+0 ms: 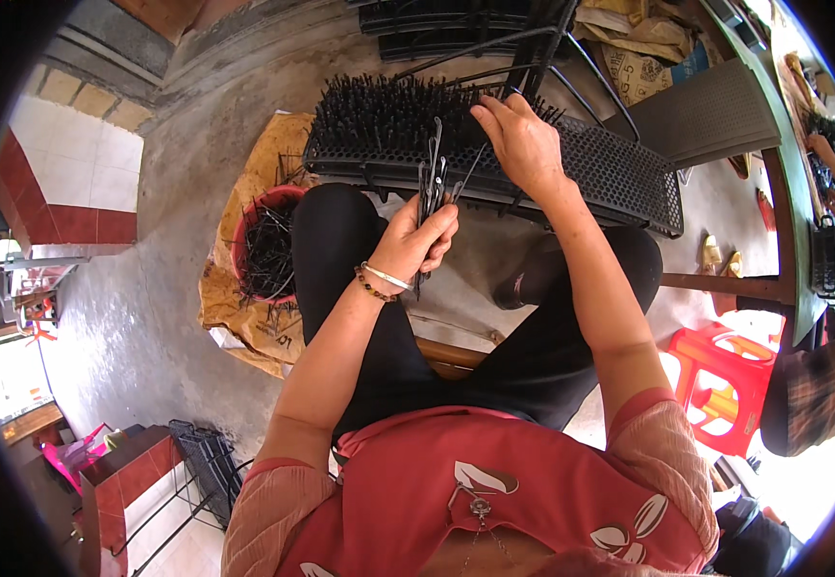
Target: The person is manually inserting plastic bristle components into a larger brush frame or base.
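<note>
Left hand (422, 236) wrapped round your rod bunch (434, 183), right hand (525, 144) over rack (605, 162), can't tell if pinching anything; rack's left stretch bristling with black pieces (379, 111), looks done; right-end mesh (643, 183) looks left for you; more rods (268, 252) in red bucket (278, 195)

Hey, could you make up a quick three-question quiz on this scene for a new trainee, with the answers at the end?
1. Multiple choice: what is in the left grip?
A) a single spoon
B) a bundle of thin sticks
C) a folded cloth

2. True or false: the round red tub stands on brown paper.

3. Fill in the missing word: the red stool stands on the ____ side of the picture.

Key: 1. B; 2. True; 3. right.
</note>
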### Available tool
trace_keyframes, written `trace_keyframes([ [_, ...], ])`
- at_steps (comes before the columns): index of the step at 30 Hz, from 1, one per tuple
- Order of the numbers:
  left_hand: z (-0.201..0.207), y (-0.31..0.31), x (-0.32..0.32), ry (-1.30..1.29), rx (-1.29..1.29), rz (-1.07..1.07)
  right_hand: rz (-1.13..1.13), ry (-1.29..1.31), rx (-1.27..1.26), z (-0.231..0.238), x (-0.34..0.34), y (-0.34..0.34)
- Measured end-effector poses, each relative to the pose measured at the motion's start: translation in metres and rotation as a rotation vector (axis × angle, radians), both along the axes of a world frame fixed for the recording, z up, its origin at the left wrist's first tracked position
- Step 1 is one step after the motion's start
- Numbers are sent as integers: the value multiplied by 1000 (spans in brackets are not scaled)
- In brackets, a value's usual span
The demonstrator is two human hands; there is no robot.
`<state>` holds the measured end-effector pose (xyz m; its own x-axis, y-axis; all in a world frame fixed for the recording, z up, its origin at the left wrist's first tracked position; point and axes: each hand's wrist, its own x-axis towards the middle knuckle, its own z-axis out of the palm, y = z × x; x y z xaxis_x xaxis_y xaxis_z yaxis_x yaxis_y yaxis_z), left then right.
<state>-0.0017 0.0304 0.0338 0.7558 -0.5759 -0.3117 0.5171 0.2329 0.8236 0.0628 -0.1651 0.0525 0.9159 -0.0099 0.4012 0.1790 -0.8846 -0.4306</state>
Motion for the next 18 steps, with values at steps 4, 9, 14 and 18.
trace_keyframes([
  [4,0,2,1,1,-10,0,49,19,-40,10,-5,-1],
  [9,2,-1,2,-5,-40,-3,239,86,449,11,-7,-23],
  [14,-1,-7,0,-31,-40,-12,420,513,801,24,-27,-12],
  [18,-4,-12,1,-15,0,-58,248,381,1067,27,-23,-30],
])
